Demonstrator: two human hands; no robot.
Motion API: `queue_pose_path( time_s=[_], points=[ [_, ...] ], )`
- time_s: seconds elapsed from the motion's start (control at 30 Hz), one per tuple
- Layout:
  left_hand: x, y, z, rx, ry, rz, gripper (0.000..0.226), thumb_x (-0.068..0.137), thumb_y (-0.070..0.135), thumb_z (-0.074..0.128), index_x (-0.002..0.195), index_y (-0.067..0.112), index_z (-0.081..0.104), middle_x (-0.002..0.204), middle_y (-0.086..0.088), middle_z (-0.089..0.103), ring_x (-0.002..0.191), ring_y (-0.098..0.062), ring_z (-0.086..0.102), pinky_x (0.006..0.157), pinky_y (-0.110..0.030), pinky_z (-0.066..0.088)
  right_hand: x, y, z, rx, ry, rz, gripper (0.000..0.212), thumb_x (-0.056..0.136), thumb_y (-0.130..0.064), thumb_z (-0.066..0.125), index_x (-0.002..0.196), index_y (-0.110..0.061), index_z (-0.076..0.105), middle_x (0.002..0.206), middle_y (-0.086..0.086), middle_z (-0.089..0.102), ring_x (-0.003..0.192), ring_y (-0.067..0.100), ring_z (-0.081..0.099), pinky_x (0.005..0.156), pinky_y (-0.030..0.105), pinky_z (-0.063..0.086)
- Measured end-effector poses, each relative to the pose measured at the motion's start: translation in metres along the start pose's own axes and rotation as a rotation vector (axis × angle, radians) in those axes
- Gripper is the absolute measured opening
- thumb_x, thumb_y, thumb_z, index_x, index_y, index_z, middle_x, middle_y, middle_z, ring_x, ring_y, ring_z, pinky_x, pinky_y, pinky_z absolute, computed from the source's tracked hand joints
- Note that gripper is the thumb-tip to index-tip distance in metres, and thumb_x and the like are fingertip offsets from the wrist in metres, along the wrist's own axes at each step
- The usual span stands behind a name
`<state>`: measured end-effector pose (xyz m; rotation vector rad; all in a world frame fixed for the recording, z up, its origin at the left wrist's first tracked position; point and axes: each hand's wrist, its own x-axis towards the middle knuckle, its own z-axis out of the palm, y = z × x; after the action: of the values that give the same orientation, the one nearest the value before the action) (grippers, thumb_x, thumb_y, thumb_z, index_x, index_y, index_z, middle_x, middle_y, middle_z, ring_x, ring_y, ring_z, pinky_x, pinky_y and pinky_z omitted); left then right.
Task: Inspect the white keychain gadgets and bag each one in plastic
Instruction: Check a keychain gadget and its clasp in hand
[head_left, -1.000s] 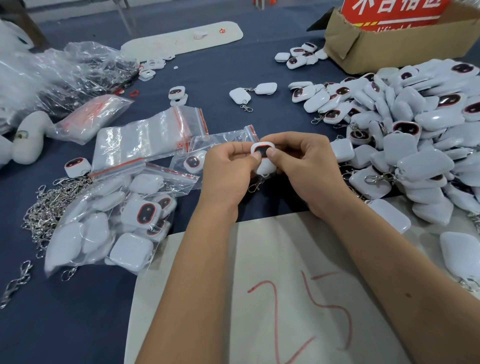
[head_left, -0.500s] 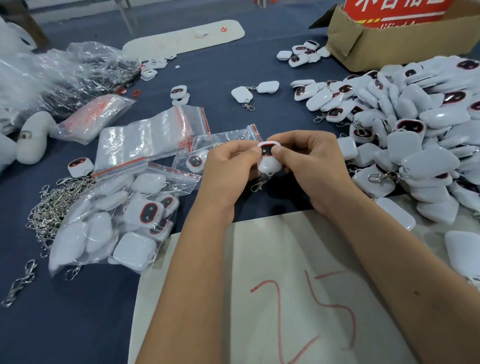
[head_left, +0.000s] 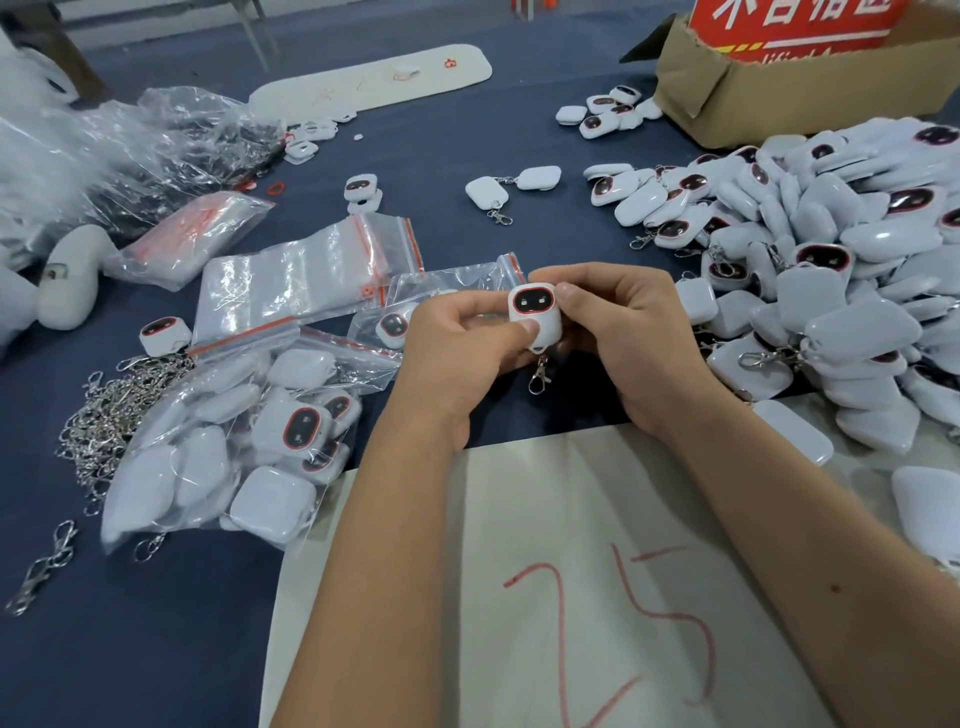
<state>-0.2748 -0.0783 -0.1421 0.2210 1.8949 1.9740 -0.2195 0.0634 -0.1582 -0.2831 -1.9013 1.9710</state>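
Head view: both hands meet over the dark blue table (head_left: 467, 156) and hold one white keychain gadget (head_left: 535, 314) between them. The left hand (head_left: 457, 353) pinches it from the left, thumb tip pressed on the lower front of the shell and the other fingers curled behind. The right hand (head_left: 628, 338) grips it from the right, its thumb against the upper right corner and its fingers wrapped round the back. The gadget's dark, red-rimmed face points up toward the camera, and its metal clasp (head_left: 537, 371) hangs free just below the fingertips.

Just beyond the left fingers lies a small clear zip bag (head_left: 447, 288), with another gadget (head_left: 392, 326) beside that hand's knuckles. Farther left of the fingers sits a flat stack of empty zip bags (head_left: 306, 275), and nearer the camera a big bag of packed gadgets (head_left: 228, 447), touching a heap of loose metal clasps (head_left: 111, 415). To the right of the right fingers spreads a large pile of unbagged gadgets (head_left: 831, 270), close to the hand. Beyond that pile stands a cardboard box (head_left: 779, 98). Under both forearms lies a white sheet (head_left: 519, 519) marked with a red "25" (head_left: 613, 629).
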Motion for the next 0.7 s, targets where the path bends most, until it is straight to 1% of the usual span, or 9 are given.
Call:
queue_pose_path(
  time_s=[0.1, 0.2, 0.3, 0.37, 0.43, 0.5, 0.57, 0.63, 0.7],
  points=[
    [0.001, -0.003, 0.001, 0.111, 0.044, 0.073, 0.022, 0.088, -0.006, 0.073, 0.095, 0.016, 0.075, 0.084, -0.006, 0.08, 0.078, -0.021, 0.078, 0.075, -0.031, 0.063, -0.001, 0.0, 0.001, 0.008, -0.009, -0.013, 0.027, 0.101, -0.002, 0.058, 0.099, -0.016, 0.081, 0.094, 0.011, 0.08, 0.076, 0.018, 0.069, 0.064, 0.026, 0.055],
    [0.003, -0.005, 0.003, 0.231, 0.097, 0.167, 0.023, 0.088, 0.0, 0.075, 0.098, 0.021, 0.074, 0.086, -0.002, 0.079, 0.082, -0.017, 0.077, 0.079, -0.034, 0.063, -0.001, 0.0, 0.001, 0.025, -0.017, -0.032, 0.026, 0.1, -0.003, 0.06, 0.103, -0.019, 0.08, 0.09, 0.008, 0.078, 0.074, 0.017, 0.069, 0.065, 0.027, 0.056],
    [0.005, -0.005, 0.005, 0.323, 0.13, 0.284, 0.02, 0.087, 0.004, 0.077, 0.103, 0.015, 0.076, 0.088, 0.001, 0.077, 0.084, -0.016, 0.075, 0.079, -0.037, 0.063, -0.001, 0.001, -0.001, -0.045, -0.003, -0.069, 0.028, 0.095, 0.0, 0.066, 0.109, -0.021, 0.078, 0.081, 0.007, 0.074, 0.065, 0.018, 0.066, 0.067, 0.029, 0.059],
    [0.005, -0.006, 0.007, 0.39, 0.124, 0.332, 0.019, 0.087, 0.005, 0.078, 0.104, 0.013, 0.076, 0.086, 0.002, 0.076, 0.081, -0.015, 0.073, 0.079, -0.038, 0.062, 0.0, 0.003, -0.001, -0.093, 0.027, -0.064, 0.028, 0.093, 0.002, 0.07, 0.113, -0.016, 0.076, 0.086, 0.006, 0.077, 0.067, 0.015, 0.069, 0.071, 0.03, 0.06],
    [0.005, -0.007, 0.008, 0.452, 0.123, 0.362, 0.019, 0.087, 0.006, 0.078, 0.103, 0.014, 0.076, 0.086, 0.006, 0.075, 0.078, -0.012, 0.071, 0.078, -0.036, 0.061, 0.001, 0.004, -0.001, -0.12, 0.042, -0.045, 0.026, 0.092, 0.001, 0.072, 0.113, -0.013, 0.076, 0.091, 0.004, 0.079, 0.072, 0.011, 0.071, 0.073, 0.029, 0.06],
    [0.005, -0.008, 0.009, 0.444, 0.155, 0.376, 0.019, 0.086, 0.006, 0.079, 0.103, 0.013, 0.076, 0.086, 0.008, 0.075, 0.078, -0.009, 0.071, 0.078, -0.032, 0.061, 0.002, 0.003, 0.0, -0.122, 0.027, -0.029, 0.02, 0.093, -0.001, 0.07, 0.104, -0.015, 0.078, 0.087, 0.002, 0.079, 0.07, 0.011, 0.07, 0.071, 0.027, 0.059],
    [0.005, -0.007, 0.011, 0.368, 0.208, 0.378, 0.021, 0.086, 0.006, 0.079, 0.106, 0.012, 0.074, 0.088, 0.004, 0.076, 0.078, -0.01, 0.072, 0.078, -0.031, 0.061, 0.003, 0.003, 0.0, -0.096, 0.018, -0.008, 0.013, 0.098, -0.006, 0.067, 0.099, -0.013, 0.077, 0.08, 0.003, 0.076, 0.067, 0.015, 0.067, 0.068, 0.028, 0.059],
    [0.005, -0.006, 0.013, 0.25, 0.266, 0.358, 0.032, 0.086, 0.006, 0.08, 0.114, 0.017, 0.069, 0.089, 0.0, 0.076, 0.074, -0.012, 0.073, 0.075, -0.029, 0.061, 0.003, 0.003, 0.001, -0.093, -0.018, -0.007, 0.013, 0.103, -0.012, 0.063, 0.101, -0.01, 0.076, 0.076, 0.003, 0.071, 0.069, 0.014, 0.064, 0.068, 0.029, 0.059],
    [0.004, -0.006, 0.016, 0.158, 0.294, 0.356, 0.042, 0.085, 0.003, 0.078, 0.118, 0.026, 0.065, 0.087, 0.001, 0.076, 0.069, -0.011, 0.071, 0.072, -0.025, 0.06, 0.002, 0.003, 0.002, -0.109, -0.082, -0.014, 0.017, 0.106, -0.015, 0.059, 0.105, -0.008, 0.074, 0.078, -0.001, 0.072, 0.071, 0.012, 0.064, 0.069, 0.028, 0.059]
  ],
)
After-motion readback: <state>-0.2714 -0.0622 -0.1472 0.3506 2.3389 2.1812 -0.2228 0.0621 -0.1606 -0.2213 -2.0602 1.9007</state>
